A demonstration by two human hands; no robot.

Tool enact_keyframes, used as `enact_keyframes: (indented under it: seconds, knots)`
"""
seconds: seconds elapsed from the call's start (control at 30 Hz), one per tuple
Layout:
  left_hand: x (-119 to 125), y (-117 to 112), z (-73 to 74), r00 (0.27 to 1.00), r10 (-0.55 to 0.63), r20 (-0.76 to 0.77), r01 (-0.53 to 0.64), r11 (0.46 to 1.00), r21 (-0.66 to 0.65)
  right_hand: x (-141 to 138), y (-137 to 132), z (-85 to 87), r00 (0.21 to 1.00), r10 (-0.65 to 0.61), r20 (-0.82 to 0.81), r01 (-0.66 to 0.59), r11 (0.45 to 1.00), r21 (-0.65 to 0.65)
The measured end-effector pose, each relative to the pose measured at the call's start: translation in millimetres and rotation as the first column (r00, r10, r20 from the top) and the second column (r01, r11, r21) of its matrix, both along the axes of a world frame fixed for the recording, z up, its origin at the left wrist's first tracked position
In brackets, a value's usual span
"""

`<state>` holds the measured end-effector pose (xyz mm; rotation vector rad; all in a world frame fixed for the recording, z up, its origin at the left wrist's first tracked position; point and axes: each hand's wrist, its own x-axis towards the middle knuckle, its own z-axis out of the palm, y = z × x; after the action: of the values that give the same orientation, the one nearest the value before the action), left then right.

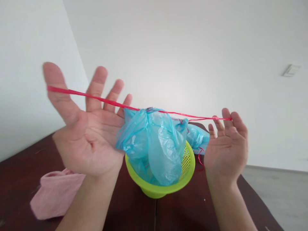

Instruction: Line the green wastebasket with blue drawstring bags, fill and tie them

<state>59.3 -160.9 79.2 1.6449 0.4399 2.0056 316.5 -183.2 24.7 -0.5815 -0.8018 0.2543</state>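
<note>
Left hand [89, 144] and right hand [226, 150], fingers [96, 86] spread wide and pinching nothing, are stretching a red drawstring [108, 102] above a blue plastic bag [158, 144] in a green basket [156, 189] on the table [134, 211]; unpinched, the drawstring is risking slipping off.

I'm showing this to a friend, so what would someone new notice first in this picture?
A red drawstring runs straight across the middle, stretched between the open left hand and right hand. Below it, a crumpled light-blue plastic bag spills from a lime-green perforated basket on the dark wooden table.
</note>
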Motion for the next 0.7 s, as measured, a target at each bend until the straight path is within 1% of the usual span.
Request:
enact_keyframes:
  seconds: [0.07,0.1,0.13,0.2,0.3,0.4,0.47,0.53,0.63,0.7]
  knots:
    - [-0.5,-4.7,3.1,0.975,-0.146,0.165,0.149,0.989,-0.002,-2.0,-0.8,-0.4,0.998,0.06,0.016,-0.059,0.998,-0.02]
    - [-0.8,-7.0,4.3,0.962,-0.199,0.187,0.212,0.976,-0.048,-3.0,-1.2,-0.3,0.996,0.083,0.033,-0.081,0.996,-0.032]
    - [-1.4,-9.0,5.2,0.954,-0.242,0.176,0.264,0.958,-0.113,-3.8,-1.7,-0.1,0.994,0.096,0.057,-0.094,0.994,-0.047]
    - [-2.8,-10.9,6.3,0.942,-0.304,0.143,0.329,0.919,-0.218,-4.9,-2.4,0.2,0.988,0.094,0.12,-0.085,0.993,-0.076]
    - [-4.7,-7.2,6.3,0.926,-0.369,0.084,0.376,0.874,-0.307,-5.5,-3.7,0.4,0.979,0.053,0.195,-0.034,0.994,-0.1]
    - [-6.2,0.9,2.9,0.89,-0.456,0.01,0.425,0.822,-0.38,-6.3,-6.1,2.4,0.975,-0.001,0.221,0.018,0.997,-0.074]
    - [-6.9,4.2,-1.5,0.839,-0.538,-0.088,0.447,0.771,-0.453,-7.9,-8.8,5.5,0.978,-0.025,0.207,0.031,0.999,-0.024]
    - [-6.4,3.8,-6.5,0.771,-0.604,-0.201,0.435,0.731,-0.526,-11.2,-13.0,9.3,0.982,-0.039,0.185,0.033,0.999,0.035]
    - [-1.5,-1.9,-12.4,0.683,-0.658,-0.315,0.419,0.707,-0.569,-19.6,-23.9,14.3,0.986,-0.018,0.164,0.003,0.996,0.092]
    - [4.5,-6.2,-14.6,0.655,-0.67,-0.35,0.422,0.709,-0.565,-25.7,-34.2,15.9,0.982,0.051,0.179,-0.066,0.995,0.077]
